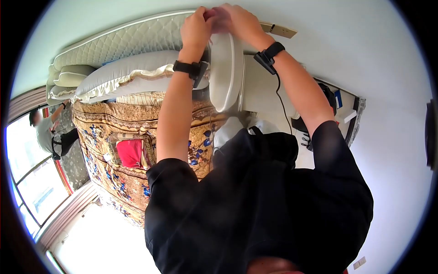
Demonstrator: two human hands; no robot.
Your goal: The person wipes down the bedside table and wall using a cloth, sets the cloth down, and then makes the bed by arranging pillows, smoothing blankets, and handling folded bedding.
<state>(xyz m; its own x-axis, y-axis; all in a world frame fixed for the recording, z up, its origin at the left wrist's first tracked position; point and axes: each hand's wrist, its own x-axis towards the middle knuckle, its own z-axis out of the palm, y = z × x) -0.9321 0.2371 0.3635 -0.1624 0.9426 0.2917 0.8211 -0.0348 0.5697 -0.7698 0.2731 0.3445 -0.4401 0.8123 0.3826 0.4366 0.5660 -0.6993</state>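
Both of my hands are raised together at the top of the view, above the white rounded end (223,73) of the padded headboard. My left hand (196,32) is closed with its fingers curled, close to the headboard's top edge. Beside it, my right hand (242,26) is closed too, its fingertips meeting the left ones. A small reddish blur shows between the fingers; whether it is a thing or smeared fingertips I cannot make out. Each wrist wears a black strap, and a cable hangs from the right one.
The quilted headboard (132,39) stands against the wall, with grey ruffled pillows (137,68) below. A brown floral blanket (100,121) covers the bed, with a red folded cloth (130,153) on it. Another person (45,132) reaches beside the window. A bedside cabinet (264,82) stands right.
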